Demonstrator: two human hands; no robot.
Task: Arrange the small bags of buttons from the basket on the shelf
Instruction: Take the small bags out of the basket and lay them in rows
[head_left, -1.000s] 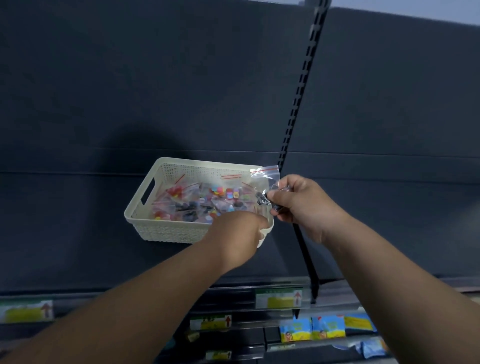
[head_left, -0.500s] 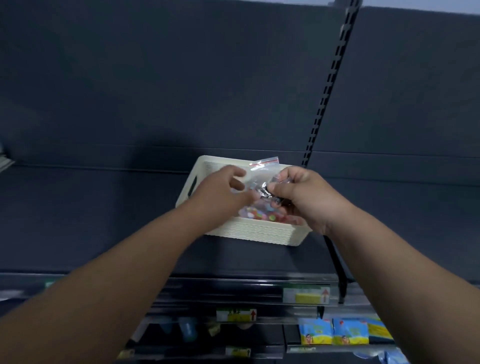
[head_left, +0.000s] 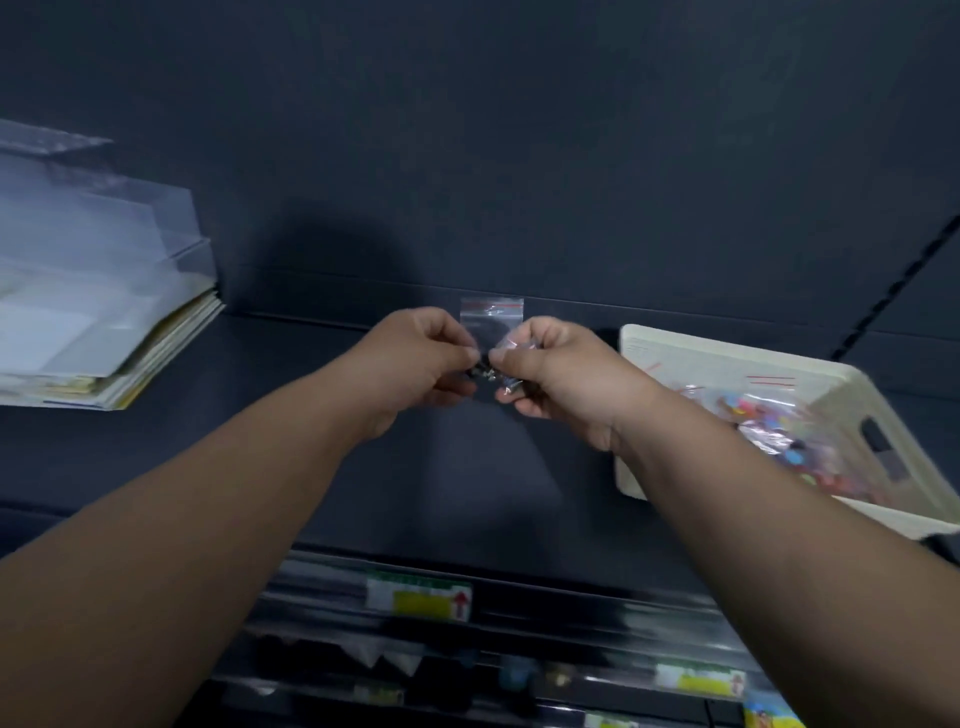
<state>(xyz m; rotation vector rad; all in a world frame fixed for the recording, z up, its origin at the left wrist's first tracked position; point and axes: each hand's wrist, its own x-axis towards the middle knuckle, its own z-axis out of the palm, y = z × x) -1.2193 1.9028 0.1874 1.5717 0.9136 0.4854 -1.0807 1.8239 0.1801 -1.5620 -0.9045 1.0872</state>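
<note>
A small clear zip bag (head_left: 491, 325) with a red strip at its top and dark buttons inside is held upright above the dark shelf (head_left: 322, 415). My left hand (head_left: 421, 358) pinches its left side. My right hand (head_left: 550, 371) pinches its right side and also seems to hold a second crumpled clear bag. The cream basket (head_left: 649, 345) sits on the shelf to the right of my hands, with several bags of coloured buttons in it.
A stack of clear plastic folders and papers (head_left: 98, 312) lies on the shelf at the left. Price labels (head_left: 418, 597) run along the shelf's front edge, with lower shelves of goods beneath. A slotted upright (head_left: 898, 280) stands at the right.
Both hands have carried the bag leftward away from the basket, which now lies to their right. My view has swung left, bringing the folder stack into sight.
</note>
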